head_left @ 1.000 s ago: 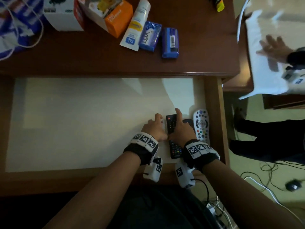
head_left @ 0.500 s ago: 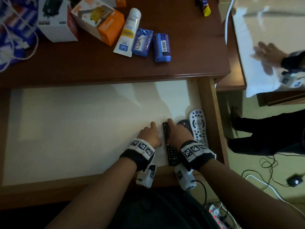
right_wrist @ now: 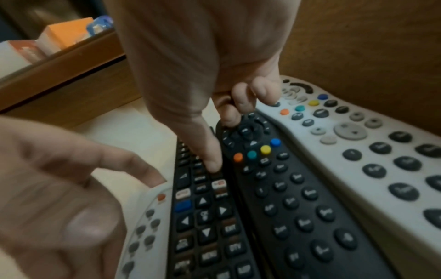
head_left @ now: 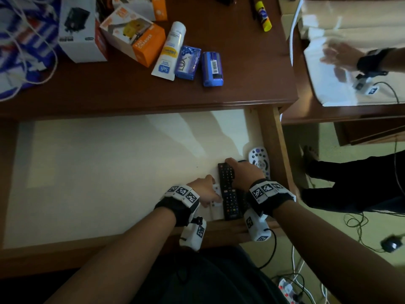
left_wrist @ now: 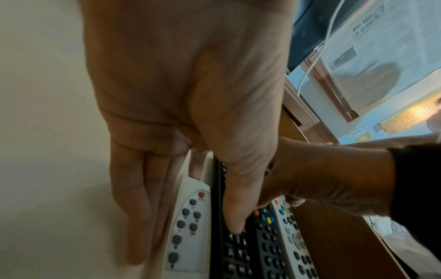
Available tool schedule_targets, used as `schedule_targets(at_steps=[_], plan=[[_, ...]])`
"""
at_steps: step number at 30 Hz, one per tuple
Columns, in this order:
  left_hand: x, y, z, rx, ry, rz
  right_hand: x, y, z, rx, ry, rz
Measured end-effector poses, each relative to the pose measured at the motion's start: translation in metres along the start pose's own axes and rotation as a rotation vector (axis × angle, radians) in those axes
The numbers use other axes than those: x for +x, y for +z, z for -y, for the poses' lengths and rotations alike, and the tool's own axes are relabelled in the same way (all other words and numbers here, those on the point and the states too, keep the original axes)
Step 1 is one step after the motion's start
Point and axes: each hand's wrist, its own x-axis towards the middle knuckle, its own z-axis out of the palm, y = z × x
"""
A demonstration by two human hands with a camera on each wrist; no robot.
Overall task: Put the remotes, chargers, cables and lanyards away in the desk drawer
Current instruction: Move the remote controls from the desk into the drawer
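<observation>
Head view: hands (head_left: pixel 242 174) nearer drawer's (head_left: pixel 271 145) front.

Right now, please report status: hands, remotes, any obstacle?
Left hand open, flat on white remote. Right hand on black remotes, thumb pressing. Four remotes side by side in drawer. No obstacle seen.

Head view: looks steeply down over open wooden desk drawer (head_left: pixel 274 154). Wrist views: close, along fingers; all share slim black button-covered remote (head_left: pixel 228 194) (left_wrist: pixel 235 251) (right_wrist: pixel 203 213).
</observation>
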Motion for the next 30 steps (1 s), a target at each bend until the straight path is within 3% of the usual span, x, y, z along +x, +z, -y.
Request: schedule_targets(at_steps=[6, 21, 25, 30], plan=[[-0.007, -0.001, -0.001, 0.075, 0.041, 0.106, 0.0, 0.0, -0.003, 0.014, -0.014, 0.015], [-0.017, -0.02, 0.007, 0.233, 0.09, 0.056, -0.005, -0.002, 0.006, 0.133, 0.076, 0.034], [-0.025, -0.042, -0.012, 0.215, 0.125, -0.108, -0.007, -0.019, -0.009, 0.256, 0.079, 0.004], [-0.038, -0.099, -0.077, -0.001, 0.366, -0.426, -0.003, -0.085, -0.032, 0.453, -0.044, -0.147]])
